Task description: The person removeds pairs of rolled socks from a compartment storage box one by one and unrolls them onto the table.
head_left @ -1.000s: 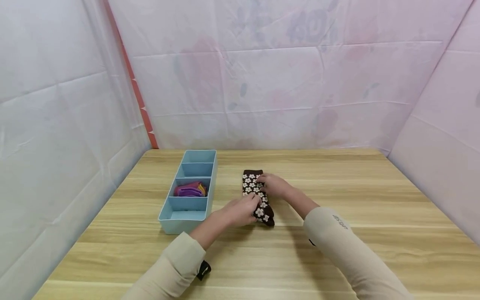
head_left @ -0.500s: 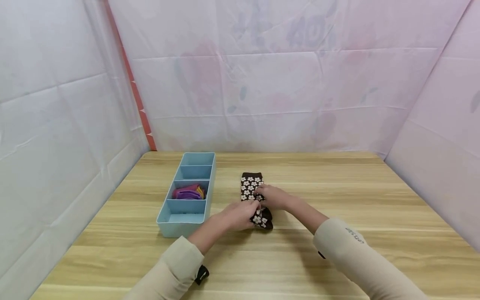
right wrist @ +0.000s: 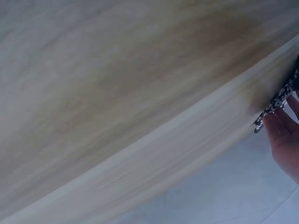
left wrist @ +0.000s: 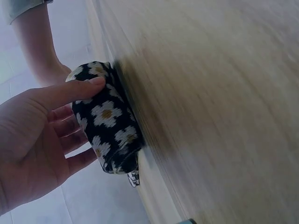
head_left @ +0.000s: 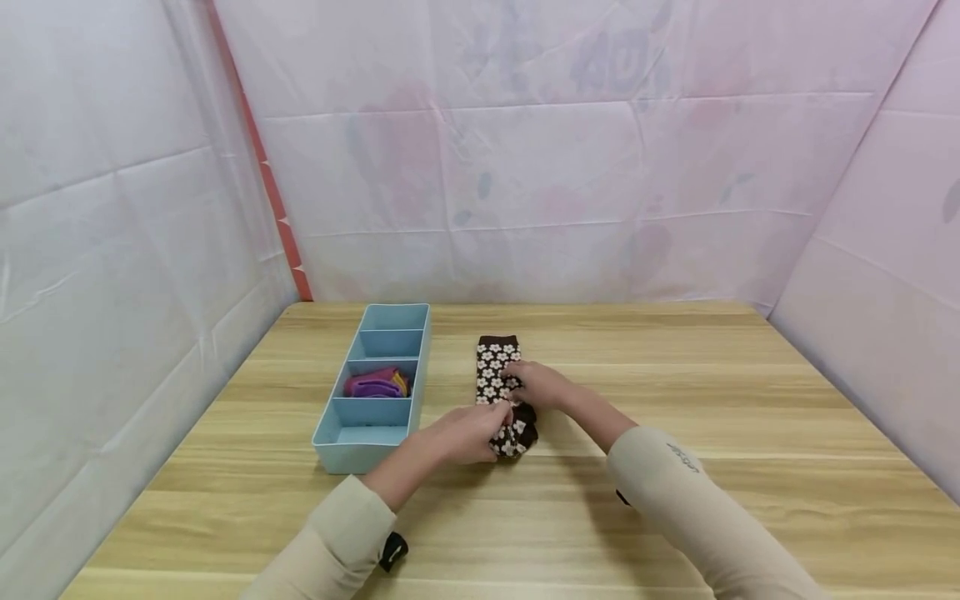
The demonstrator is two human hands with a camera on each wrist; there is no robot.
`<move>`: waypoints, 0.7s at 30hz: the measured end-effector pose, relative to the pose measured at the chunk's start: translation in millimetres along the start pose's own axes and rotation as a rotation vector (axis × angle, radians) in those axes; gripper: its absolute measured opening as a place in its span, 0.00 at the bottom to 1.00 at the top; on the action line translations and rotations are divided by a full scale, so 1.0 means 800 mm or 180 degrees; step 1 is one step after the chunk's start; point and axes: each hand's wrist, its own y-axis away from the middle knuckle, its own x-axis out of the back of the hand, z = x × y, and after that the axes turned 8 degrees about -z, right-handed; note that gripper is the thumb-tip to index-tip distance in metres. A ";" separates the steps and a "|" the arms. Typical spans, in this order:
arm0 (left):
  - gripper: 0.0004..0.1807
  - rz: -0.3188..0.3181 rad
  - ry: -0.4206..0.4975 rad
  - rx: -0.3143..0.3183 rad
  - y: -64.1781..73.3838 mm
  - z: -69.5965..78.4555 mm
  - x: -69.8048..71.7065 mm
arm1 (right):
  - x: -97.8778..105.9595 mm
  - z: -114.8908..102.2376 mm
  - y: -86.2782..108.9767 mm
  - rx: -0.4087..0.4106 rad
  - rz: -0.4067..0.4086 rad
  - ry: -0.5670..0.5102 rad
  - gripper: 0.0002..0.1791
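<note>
A dark brown sock (head_left: 495, 367) with white flowers lies lengthwise on the table, its cuff pointing away; whether it is one or a stacked pair, I cannot tell. Its near end is folded over into a thick bundle. My left hand (head_left: 468, 432) pinches that bundle, thumb over the top and fingers behind, as the left wrist view shows on the folded sock (left wrist: 107, 116). On the sock's right side, the fingertips of my right hand (head_left: 542, 385) rest on the flowered leg just beyond the fold. The right wrist view catches only part of the right hand (right wrist: 285, 144).
Left of the sock stands a light blue organizer box (head_left: 369, 457) with several compartments. One compartment holds a folded purple and pink cloth item (head_left: 377, 383) with a yellow part. Pale fabric (head_left: 540, 167) hangs behind the wooden table (head_left: 675, 375).
The near end of the sock has been turned over into a thicker fold by the left hand. Sock and hands have shifted slightly left; the right hand stays on the leg.
</note>
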 end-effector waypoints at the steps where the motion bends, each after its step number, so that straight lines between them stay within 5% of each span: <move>1: 0.23 -0.0003 -0.0049 -0.0005 0.001 0.000 0.000 | 0.000 0.000 -0.002 -0.0008 0.0002 -0.0013 0.20; 8: 0.16 -0.0117 -0.0216 -0.0058 0.007 0.002 0.002 | 0.003 -0.003 -0.011 -0.0119 -0.0038 -0.0149 0.21; 15: 0.19 -0.0249 -0.0297 0.0160 0.015 0.005 0.007 | 0.004 -0.004 -0.022 -0.0274 -0.0094 -0.0261 0.21; 21: 0.17 -0.0367 -0.0370 0.0048 0.029 0.011 0.011 | 0.004 -0.005 -0.026 -0.0325 -0.0103 -0.0305 0.22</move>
